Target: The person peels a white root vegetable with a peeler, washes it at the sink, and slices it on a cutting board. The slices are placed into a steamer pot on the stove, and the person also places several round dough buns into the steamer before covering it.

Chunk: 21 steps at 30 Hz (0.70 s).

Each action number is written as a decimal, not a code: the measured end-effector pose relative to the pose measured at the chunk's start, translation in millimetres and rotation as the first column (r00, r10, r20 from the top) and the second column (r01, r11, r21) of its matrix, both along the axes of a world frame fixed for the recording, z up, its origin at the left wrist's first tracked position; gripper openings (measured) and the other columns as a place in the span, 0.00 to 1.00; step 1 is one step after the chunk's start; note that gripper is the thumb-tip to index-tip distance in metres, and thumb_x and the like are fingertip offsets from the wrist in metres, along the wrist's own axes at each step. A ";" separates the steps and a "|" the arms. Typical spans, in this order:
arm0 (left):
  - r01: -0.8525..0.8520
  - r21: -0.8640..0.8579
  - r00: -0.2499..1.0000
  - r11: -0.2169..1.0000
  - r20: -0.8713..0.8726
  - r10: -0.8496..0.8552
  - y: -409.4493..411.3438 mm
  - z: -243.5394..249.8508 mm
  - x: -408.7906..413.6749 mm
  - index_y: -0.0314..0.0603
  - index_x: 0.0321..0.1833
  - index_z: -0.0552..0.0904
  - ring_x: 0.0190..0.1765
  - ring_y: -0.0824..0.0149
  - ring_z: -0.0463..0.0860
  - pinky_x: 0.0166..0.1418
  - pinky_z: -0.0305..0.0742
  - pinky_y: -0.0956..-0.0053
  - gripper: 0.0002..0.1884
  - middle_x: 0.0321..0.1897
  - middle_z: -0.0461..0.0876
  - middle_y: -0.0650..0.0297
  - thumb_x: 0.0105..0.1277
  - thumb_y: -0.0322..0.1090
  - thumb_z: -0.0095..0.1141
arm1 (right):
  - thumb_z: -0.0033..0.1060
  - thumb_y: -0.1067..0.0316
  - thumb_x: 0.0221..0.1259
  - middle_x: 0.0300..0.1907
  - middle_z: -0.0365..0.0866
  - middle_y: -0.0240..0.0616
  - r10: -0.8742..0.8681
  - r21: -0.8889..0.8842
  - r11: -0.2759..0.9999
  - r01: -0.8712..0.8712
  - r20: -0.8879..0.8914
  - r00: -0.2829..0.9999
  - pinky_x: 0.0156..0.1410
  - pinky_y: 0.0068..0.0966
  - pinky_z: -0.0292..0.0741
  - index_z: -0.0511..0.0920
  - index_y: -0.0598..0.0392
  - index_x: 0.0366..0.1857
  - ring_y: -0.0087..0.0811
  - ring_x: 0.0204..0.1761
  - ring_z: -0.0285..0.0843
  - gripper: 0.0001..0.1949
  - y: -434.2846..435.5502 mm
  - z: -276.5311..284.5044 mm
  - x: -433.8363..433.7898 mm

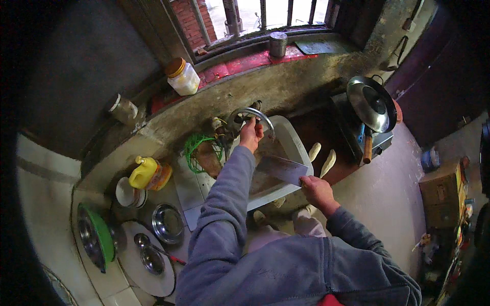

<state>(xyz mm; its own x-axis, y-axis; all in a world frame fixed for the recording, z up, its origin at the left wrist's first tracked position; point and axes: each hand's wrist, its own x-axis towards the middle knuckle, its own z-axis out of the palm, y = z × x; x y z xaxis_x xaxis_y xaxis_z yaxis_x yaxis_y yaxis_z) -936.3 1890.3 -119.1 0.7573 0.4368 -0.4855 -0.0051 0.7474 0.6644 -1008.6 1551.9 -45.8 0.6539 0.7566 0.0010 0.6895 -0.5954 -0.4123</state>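
Observation:
My right hand (317, 193) grips the handle end of a cleaver (285, 169). Its broad metal blade lies flat-looking over the white sink basin (293, 139). At the far side of the basin, my left hand (250, 134) reaches up to the curved metal faucet (264, 116), with its fingers around the dark handle under the spout. Whether water runs is hard to tell. Two pale, long vegetables (328, 163) rest on the brown counter just right of the basin.
Right of the sink, a lidded wok (369, 105) sits on a gas stove (346, 126). A green mesh basket (197, 153), a yellow pump bottle (149, 174), stacked bowls (128, 192), a metal basin (167, 223) and a round board (147, 281) with a ladle stand left. A jar (183, 78) tops the ledge.

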 end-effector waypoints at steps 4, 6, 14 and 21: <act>0.071 0.003 0.993 0.997 -0.091 -0.070 19.3 -9.6 22.0 0.45 0.42 0.82 0.15 0.71 0.70 0.17 0.63 0.75 0.21 0.20 0.81 0.63 0.75 0.57 0.53 | 0.54 0.67 0.61 0.35 0.83 0.42 -0.022 -0.039 0.999 0.024 0.053 0.998 0.41 0.44 0.80 0.79 0.47 0.45 0.49 0.39 0.84 0.10 20.8 -2.6 -14.0; 0.122 0.119 0.989 0.985 -0.096 -0.111 25.4 -12.0 32.8 0.45 0.37 0.81 0.15 0.72 0.69 0.16 0.62 0.74 0.20 0.20 0.81 0.63 0.74 0.55 0.54 | 0.54 0.67 0.61 0.35 0.82 0.42 -0.035 -0.048 0.998 0.039 0.071 0.997 0.40 0.44 0.80 0.78 0.47 0.45 0.48 0.39 0.84 0.10 32.4 -3.2 -14.4; -0.049 -0.007 0.998 0.999 -0.040 0.049 22.3 -14.6 42.0 0.48 0.34 0.80 0.19 0.72 0.74 0.21 0.67 0.74 0.16 0.21 0.80 0.67 0.74 0.50 0.54 | 0.53 0.67 0.62 0.35 0.81 0.42 -0.021 -0.020 1.000 0.024 0.113 0.993 0.39 0.46 0.80 0.77 0.49 0.44 0.49 0.38 0.84 0.08 59.9 -7.5 -7.1; 0.367 0.827 0.923 0.425 -0.266 -0.278 -25.4 24.4 -61.0 0.41 0.39 0.82 0.38 0.57 0.82 0.43 0.75 0.63 0.11 0.35 0.85 0.57 0.75 0.38 0.49 | 0.54 0.69 0.58 0.37 0.81 0.45 -0.047 -0.037 0.998 0.046 -0.030 0.998 0.42 0.48 0.79 0.76 0.51 0.41 0.52 0.41 0.83 0.08 68.3 -14.4 1.7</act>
<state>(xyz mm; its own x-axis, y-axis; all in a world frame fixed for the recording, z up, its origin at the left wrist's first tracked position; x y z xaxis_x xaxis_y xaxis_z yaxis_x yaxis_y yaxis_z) -997.3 1865.0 -94.8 0.9161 0.3930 -0.0801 0.1914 -0.2528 0.9484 -1006.9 1620.2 -60.2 0.6878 0.7244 -0.0470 0.6478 -0.6416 -0.4107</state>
